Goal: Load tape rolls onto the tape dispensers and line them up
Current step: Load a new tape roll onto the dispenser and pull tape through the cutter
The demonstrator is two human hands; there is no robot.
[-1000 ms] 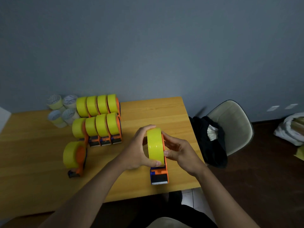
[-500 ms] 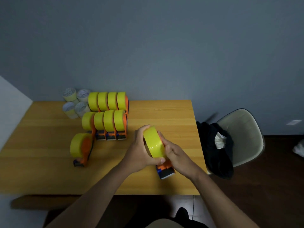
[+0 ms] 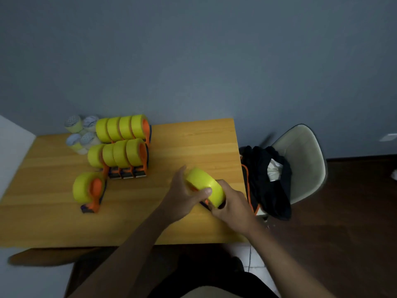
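A yellow tape roll point(image 3: 205, 186) on an orange dispenser is tilted over above the right part of the wooden table point(image 3: 53, 224). My left hand point(image 3: 182, 196) grips the roll from the left, thumb across its face. My right hand point(image 3: 232, 205) holds the dispenser from the right; most of the dispenser is hidden by my hands. Two rows of loaded dispensers stand at the back left, a far row point(image 3: 122, 127) and a near row point(image 3: 118, 153). One more loaded dispenser point(image 3: 86, 190) lies apart in front of them.
Several pale tape rolls point(image 3: 80, 134) are piled at the table's back left, against the grey wall. A white chair point(image 3: 305, 160) with dark clothing point(image 3: 266, 179) on it stands just past the table's right edge.
The roll and dispenser in my hands have tipped over to the right and moved a little right. The camera has swung, so the table sits differently in view.
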